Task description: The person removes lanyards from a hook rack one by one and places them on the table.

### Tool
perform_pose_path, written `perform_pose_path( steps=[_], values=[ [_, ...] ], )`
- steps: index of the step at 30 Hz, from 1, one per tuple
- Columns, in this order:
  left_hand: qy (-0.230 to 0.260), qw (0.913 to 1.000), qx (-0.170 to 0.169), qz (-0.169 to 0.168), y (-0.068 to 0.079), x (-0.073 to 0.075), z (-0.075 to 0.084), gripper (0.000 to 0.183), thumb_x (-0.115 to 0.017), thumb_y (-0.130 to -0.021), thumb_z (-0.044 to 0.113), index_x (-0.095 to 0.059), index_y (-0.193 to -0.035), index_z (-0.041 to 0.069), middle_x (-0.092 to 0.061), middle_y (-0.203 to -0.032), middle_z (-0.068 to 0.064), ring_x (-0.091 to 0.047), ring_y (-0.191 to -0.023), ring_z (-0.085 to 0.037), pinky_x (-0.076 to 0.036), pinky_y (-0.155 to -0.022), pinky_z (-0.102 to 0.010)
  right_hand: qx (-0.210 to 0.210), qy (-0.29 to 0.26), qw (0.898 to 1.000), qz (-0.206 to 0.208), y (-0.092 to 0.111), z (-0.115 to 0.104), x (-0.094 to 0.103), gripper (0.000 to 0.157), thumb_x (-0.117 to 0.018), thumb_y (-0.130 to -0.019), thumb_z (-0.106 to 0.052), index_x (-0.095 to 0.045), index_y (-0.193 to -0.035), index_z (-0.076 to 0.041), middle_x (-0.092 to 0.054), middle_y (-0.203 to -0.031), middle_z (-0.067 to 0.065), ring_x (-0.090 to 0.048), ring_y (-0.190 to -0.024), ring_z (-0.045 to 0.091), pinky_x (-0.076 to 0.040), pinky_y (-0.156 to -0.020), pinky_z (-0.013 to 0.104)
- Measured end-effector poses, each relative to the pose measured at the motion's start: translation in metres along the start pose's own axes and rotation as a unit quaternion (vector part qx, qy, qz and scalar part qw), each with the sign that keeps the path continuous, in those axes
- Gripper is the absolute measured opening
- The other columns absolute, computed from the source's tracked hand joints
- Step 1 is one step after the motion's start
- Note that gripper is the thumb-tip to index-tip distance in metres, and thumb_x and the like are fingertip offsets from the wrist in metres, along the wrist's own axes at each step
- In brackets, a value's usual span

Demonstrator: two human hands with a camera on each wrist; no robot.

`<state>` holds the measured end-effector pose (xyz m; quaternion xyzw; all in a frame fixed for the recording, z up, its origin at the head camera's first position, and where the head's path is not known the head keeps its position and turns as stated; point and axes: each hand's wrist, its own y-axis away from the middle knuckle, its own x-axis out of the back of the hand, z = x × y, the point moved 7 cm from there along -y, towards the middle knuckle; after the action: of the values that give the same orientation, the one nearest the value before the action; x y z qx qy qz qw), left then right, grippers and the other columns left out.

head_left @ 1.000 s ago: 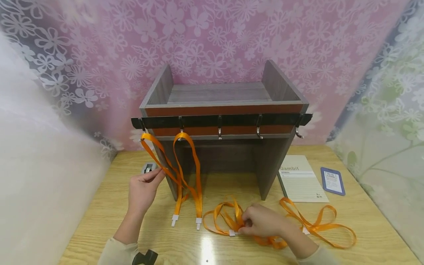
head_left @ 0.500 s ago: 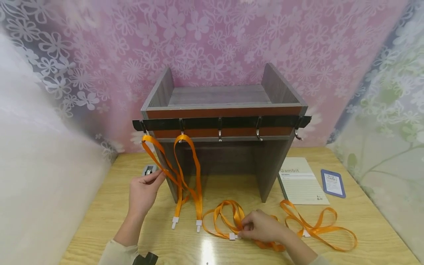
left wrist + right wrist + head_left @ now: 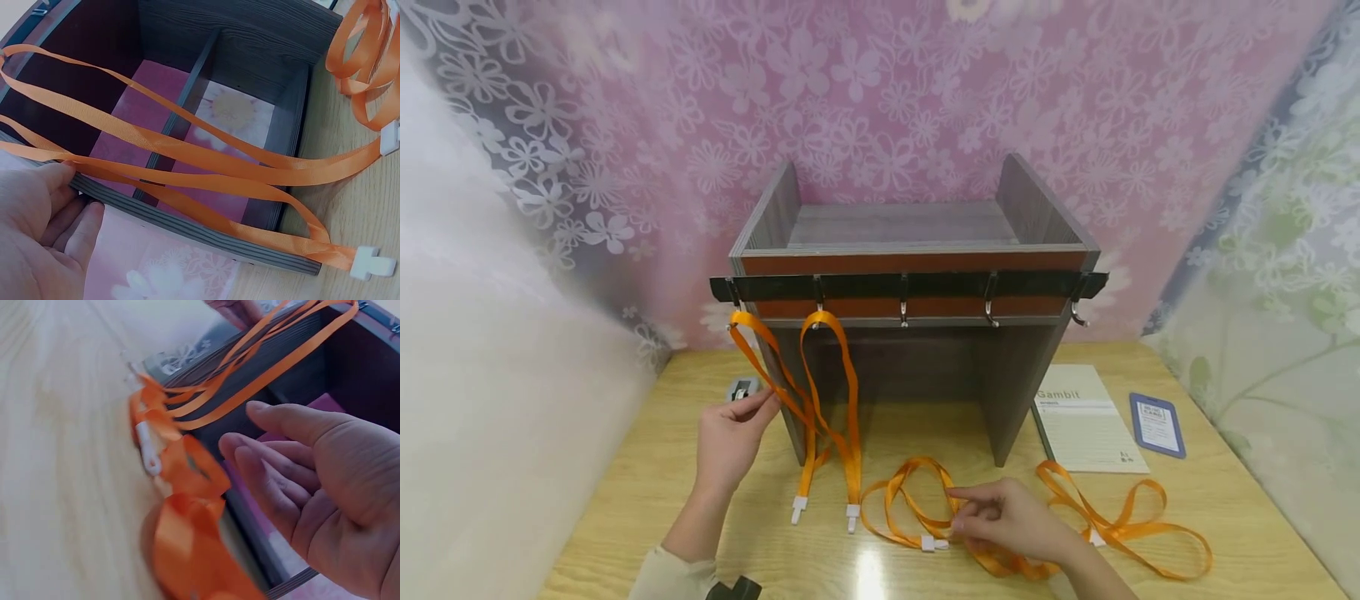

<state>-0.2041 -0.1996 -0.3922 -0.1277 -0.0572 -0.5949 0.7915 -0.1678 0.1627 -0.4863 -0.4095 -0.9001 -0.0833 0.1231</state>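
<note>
Two orange lanyards hang from the two leftmost hooks of a black hook rail [image 3: 865, 287], their white clips dangling. My left hand [image 3: 730, 442] pinches the strap of the leftmost lanyard [image 3: 187, 178] between thumb and finger. Lower down, my right hand [image 3: 1018, 523] hovers over a loosely coiled orange lanyard [image 3: 891, 500] on the table. Its thumb and fingers stand apart, with nothing between them in the right wrist view. More orange strap lies beneath that hand, partly hidden. A further orange lanyard [image 3: 1165, 528] lies looped at the right.
The rail runs across the front of a grey wooden shelf [image 3: 1033, 375], with three bare hooks on its right part. A notepad [image 3: 1086, 425] and a blue card holder [image 3: 1157, 425] lie right of it. Behind my left hand is a small grey object [image 3: 742, 388] on the table [image 3: 632, 500].
My right hand's fingers have loosened from the coiled lanyard, and the hand has shifted slightly right. My left hand keeps its pinch. The head view has tilted up a little.
</note>
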Motion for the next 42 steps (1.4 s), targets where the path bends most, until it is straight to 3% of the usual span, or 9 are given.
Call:
perform_pose_path(
  steps=[6,11,17,22,27,30,35,38,42],
  values=[
    [-0.002,0.9999,0.015,0.0,0.003,0.0,-0.006,0.03,-0.077,-0.09,0.028,-0.077,-0.113,0.009,-0.075,-0.112,-0.011,-0.069,-0.088,0.003,-0.056,-0.075,-0.017,0.031,-0.007,0.998,0.045,0.003,-0.024,0.007,0.055,-0.069,-0.096,-0.017,-0.051,-0.142,0.007,-0.072,-0.107,0.025,-0.075,-0.086,0.026,-0.062,-0.074,0.033],
    [-0.016,0.9996,0.021,0.002,0.001,0.0,-0.006,0.032,-0.077,-0.09,0.033,-0.077,-0.115,0.013,-0.075,-0.112,-0.008,-0.068,-0.09,0.006,-0.055,-0.078,-0.015,0.059,0.013,0.994,0.088,0.004,-0.045,0.017,0.054,-0.07,-0.095,-0.017,-0.052,-0.143,0.0,-0.074,-0.108,0.021,-0.075,-0.09,0.023,-0.061,-0.076,0.036],
    [0.005,1.0,-0.001,-0.003,-0.002,-0.001,-0.002,0.031,-0.076,-0.09,0.027,-0.076,-0.115,0.009,-0.074,-0.113,-0.013,-0.069,-0.09,0.003,-0.056,-0.079,-0.016,0.072,0.027,0.985,0.153,0.008,-0.053,0.034,0.056,-0.071,-0.093,-0.013,-0.053,-0.146,-0.011,-0.075,-0.111,0.014,-0.075,-0.092,0.019,-0.061,-0.076,0.037],
    [0.017,0.9998,0.003,0.001,0.002,-0.002,-0.003,0.029,-0.075,-0.091,0.023,-0.075,-0.116,0.007,-0.074,-0.112,-0.014,-0.07,-0.089,0.003,-0.056,-0.079,-0.015,0.122,0.033,0.967,0.219,0.018,-0.056,0.047,0.063,-0.071,-0.091,0.0,-0.047,-0.149,-0.006,-0.075,-0.116,0.003,-0.074,-0.09,0.014,-0.061,-0.075,0.031],
    [0.028,0.9992,-0.009,0.025,0.005,-0.002,-0.003,0.026,-0.076,-0.09,0.017,-0.077,-0.112,0.004,-0.076,-0.106,-0.014,-0.071,-0.085,0.003,-0.057,-0.075,-0.016,0.158,0.026,0.937,0.309,0.027,-0.056,0.06,0.075,-0.069,-0.088,0.01,-0.037,-0.154,-0.005,-0.071,-0.122,-0.012,-0.072,-0.092,0.006,-0.059,-0.078,0.022],
    [0.031,0.9991,-0.013,0.027,0.004,-0.002,-0.002,0.025,-0.076,-0.09,0.017,-0.077,-0.112,0.005,-0.076,-0.105,-0.014,-0.071,-0.085,0.003,-0.057,-0.076,-0.015,0.163,0.001,0.923,0.349,0.031,-0.054,0.068,0.078,-0.068,-0.088,0.012,-0.035,-0.155,-0.007,-0.072,-0.121,-0.012,-0.073,-0.092,0.004,-0.058,-0.078,0.02],
    [0.032,0.9994,-0.004,0.015,0.008,-0.002,-0.002,0.027,-0.076,-0.09,0.022,-0.077,-0.113,0.007,-0.076,-0.106,-0.013,-0.071,-0.088,0.003,-0.056,-0.079,-0.015,0.169,-0.068,0.908,0.377,0.035,-0.049,0.075,0.081,-0.065,-0.089,0.014,-0.03,-0.158,-0.01,-0.073,-0.119,-0.006,-0.075,-0.088,0.008,-0.059,-0.076,0.024],
    [0.04,0.9991,-0.01,0.013,0.012,-0.003,-0.003,0.027,-0.076,-0.091,0.022,-0.077,-0.113,0.007,-0.076,-0.106,-0.012,-0.071,-0.09,0.003,-0.056,-0.08,-0.015,0.162,-0.073,0.903,0.39,0.035,-0.049,0.078,0.082,-0.066,-0.089,0.012,-0.029,-0.158,-0.012,-0.075,-0.116,-0.006,-0.075,-0.085,0.01,-0.06,-0.073,0.025],
    [0.038,0.9985,-0.03,0.026,0.015,-0.002,-0.005,0.024,-0.076,-0.09,0.023,-0.078,-0.111,0.011,-0.076,-0.106,-0.009,-0.071,-0.09,0.003,-0.056,-0.078,-0.015,0.123,-0.042,0.899,0.418,0.031,-0.051,0.084,0.076,-0.07,-0.09,0.004,-0.036,-0.156,-0.014,-0.077,-0.103,-0.007,-0.075,-0.077,0.012,-0.06,-0.069,0.025]
  ],
)
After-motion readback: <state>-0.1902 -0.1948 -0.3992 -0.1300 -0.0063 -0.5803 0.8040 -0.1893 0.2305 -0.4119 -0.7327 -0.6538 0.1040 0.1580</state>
